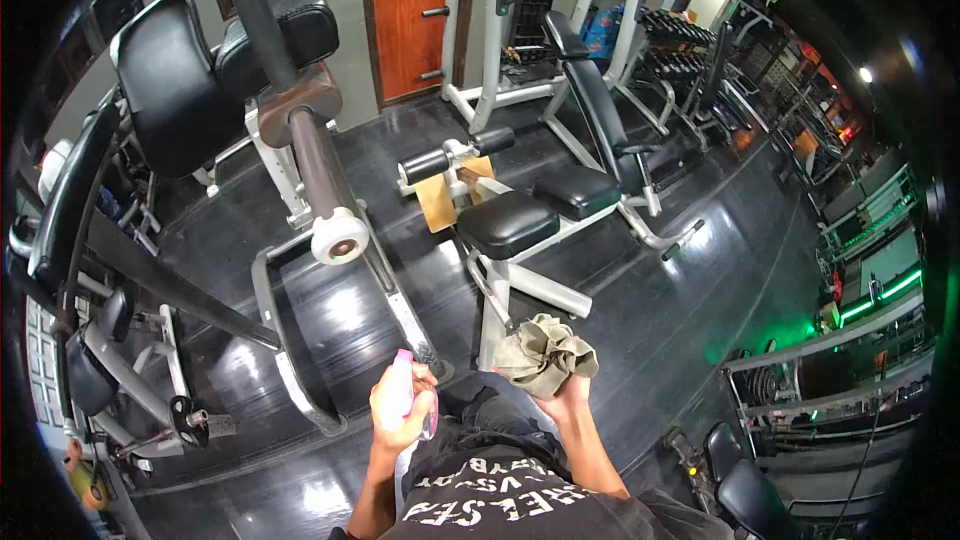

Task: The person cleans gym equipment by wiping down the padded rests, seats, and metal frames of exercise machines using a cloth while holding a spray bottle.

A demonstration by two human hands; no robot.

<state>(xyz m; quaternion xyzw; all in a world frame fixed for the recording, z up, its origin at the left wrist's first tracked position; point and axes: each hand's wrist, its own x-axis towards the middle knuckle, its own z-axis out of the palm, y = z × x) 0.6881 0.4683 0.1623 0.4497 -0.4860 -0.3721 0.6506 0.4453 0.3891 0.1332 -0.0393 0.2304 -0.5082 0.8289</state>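
Note:
My left hand (pixel 400 408) is closed round a bottle with a pink top (pixel 403 358), held upright in front of my dark shirt. To its right, my right hand (pixel 568 398) holds a crumpled olive-grey cloth (pixel 547 355), which bunches above the palm and hides part of the fingers. The two hands are apart at about the same height. Beyond the cloth stands a bench with black pads (pixel 508 225).
A machine with a thick padded arm (pixel 330 170) and metal floor frame rises ahead on the left. Behind the bench are a barbell rack (pixel 487 40) and dumbbells (pixel 675 45). More equipment with black seats (pixel 735 460) stands at the lower right.

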